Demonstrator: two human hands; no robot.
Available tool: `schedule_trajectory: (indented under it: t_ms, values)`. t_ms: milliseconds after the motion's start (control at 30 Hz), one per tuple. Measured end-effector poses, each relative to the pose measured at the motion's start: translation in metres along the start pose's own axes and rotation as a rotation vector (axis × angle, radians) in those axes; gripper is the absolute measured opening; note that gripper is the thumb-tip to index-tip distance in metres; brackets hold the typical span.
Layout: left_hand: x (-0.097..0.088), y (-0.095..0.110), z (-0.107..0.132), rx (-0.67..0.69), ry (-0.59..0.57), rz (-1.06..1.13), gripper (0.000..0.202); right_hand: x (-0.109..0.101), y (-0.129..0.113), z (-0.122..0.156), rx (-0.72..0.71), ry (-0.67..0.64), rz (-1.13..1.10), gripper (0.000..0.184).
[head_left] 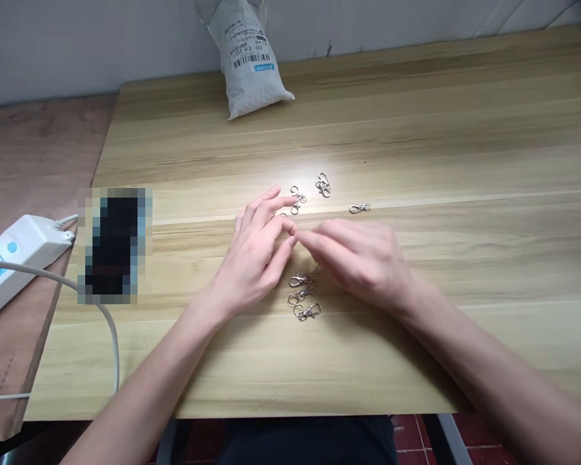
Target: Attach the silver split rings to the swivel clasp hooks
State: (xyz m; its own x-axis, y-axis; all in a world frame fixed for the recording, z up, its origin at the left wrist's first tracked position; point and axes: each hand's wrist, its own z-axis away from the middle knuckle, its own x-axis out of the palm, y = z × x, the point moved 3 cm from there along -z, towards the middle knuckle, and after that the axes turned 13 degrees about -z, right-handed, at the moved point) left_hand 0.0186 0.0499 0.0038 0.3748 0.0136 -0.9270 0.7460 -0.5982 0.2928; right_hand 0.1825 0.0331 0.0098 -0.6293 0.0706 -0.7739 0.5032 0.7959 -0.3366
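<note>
My left hand (256,255) has its thumb and index finger curled together, with the other fingers stretched forward over the wood. Meeting it at the fingertips is my right hand (361,258), its fingers pressed together. What they pinch between them is too small or hidden to name. Below the hands lie several silver lobster clasps with rings, the nearest clasp (308,312) turned sideways. Beyond my left fingertips is a small group of clasps (297,194), partly covered by that hand. A clustered pile of clasps (323,185) sits farther back, and a single clasp (359,208) lies to the right.
A white plastic parcel bag (252,64) with a printed label leans at the table's back edge by the wall. On the left are a blurred-out dark phone-like object (113,245), a white power strip (26,258) and a white cable (111,329) crossing the wooden table (465,161).
</note>
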Motion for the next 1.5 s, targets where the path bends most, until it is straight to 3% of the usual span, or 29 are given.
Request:
schedule_trajectory:
  t_ms: [167, 433, 567, 700, 833, 1000, 1167, 1333, 1433, 1500]
  values:
    - [-0.004, -0.003, -0.001, 0.069, 0.011, -0.082, 0.015, 0.009, -0.015, -0.004, -0.081, -0.021, -0.149, 0.021]
    - [-0.007, -0.009, -0.002, 0.010, 0.044, -0.049, 0.016, 0.002, 0.020, 0.004, 0.220, 0.163, -0.466, 0.015]
    - [-0.007, -0.007, -0.002, -0.019, 0.095, -0.026, 0.027, 0.005, 0.019, 0.003, 0.357, 0.215, -0.691, 0.013]
    - [-0.008, -0.003, -0.002, -0.022, 0.140, 0.006, 0.010, 0.012, 0.012, 0.003, 0.456, 0.221, -0.820, 0.014]
    - [-0.011, -0.004, -0.001, -0.040, 0.193, 0.033, 0.007, 0.014, 0.013, 0.004, 0.509, 0.223, -0.861, 0.012]
    - [-0.009, -0.003, -0.001, -0.020, 0.225, -0.113, 0.006, 0.016, 0.003, 0.002, 0.485, 0.205, -0.834, 0.009]
    - [-0.002, -0.006, -0.001, 0.102, 0.166, -0.230, 0.012, 0.019, -0.012, -0.001, 0.227, 0.062, -0.687, 0.015]
    - [-0.010, -0.025, -0.003, 0.071, 0.157, -0.292, 0.009, 0.004, 0.032, 0.008, 0.484, 0.178, -0.445, 0.016]
    - [-0.014, -0.025, -0.003, 0.120, 0.099, -0.249, 0.013, 0.000, 0.047, 0.008, 0.521, 0.148, -0.336, 0.021]
    - [-0.015, -0.020, -0.001, 0.188, -0.003, -0.158, 0.018, 0.001, 0.046, 0.007, 0.515, 0.132, -0.324, 0.025]
